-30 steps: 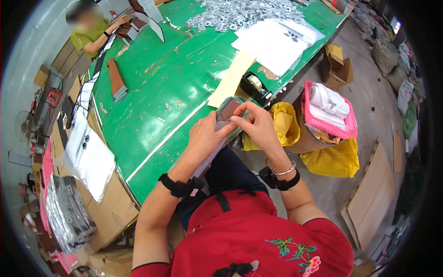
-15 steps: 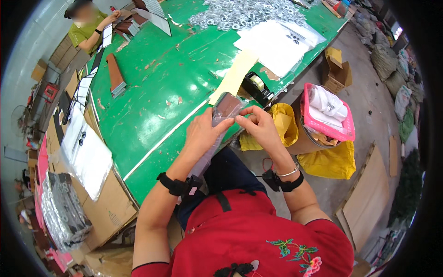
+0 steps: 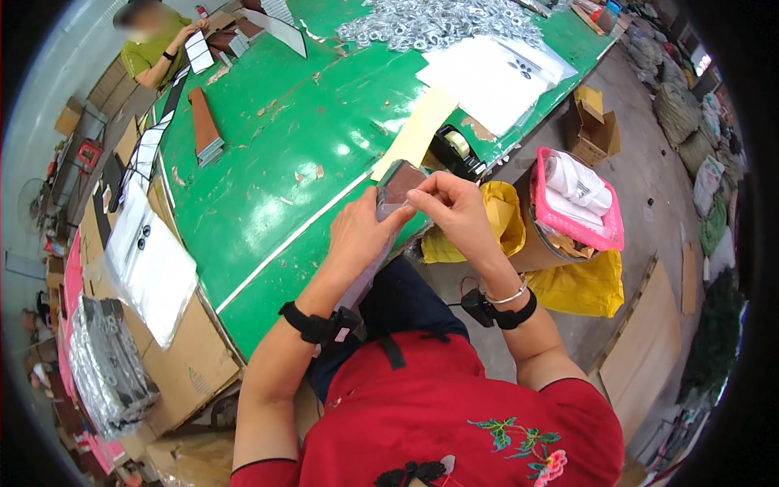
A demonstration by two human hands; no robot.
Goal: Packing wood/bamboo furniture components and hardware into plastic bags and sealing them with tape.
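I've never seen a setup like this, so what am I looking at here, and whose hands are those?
There's no robot here: these are a person's bare hands. The picture comes from a wide camera on their head looking down, so straight edges look bent.

The left hand holds a long brown piece in clear plastic. The right hand has its fingertips by the plastic; whether they pinch it is too small to tell.

On the green table lie a yellow strip, a black tape dispenser, white sheets, a heap of shiny ring-shaped pieces and another brown piece. Across it, a co-worker handles something too.
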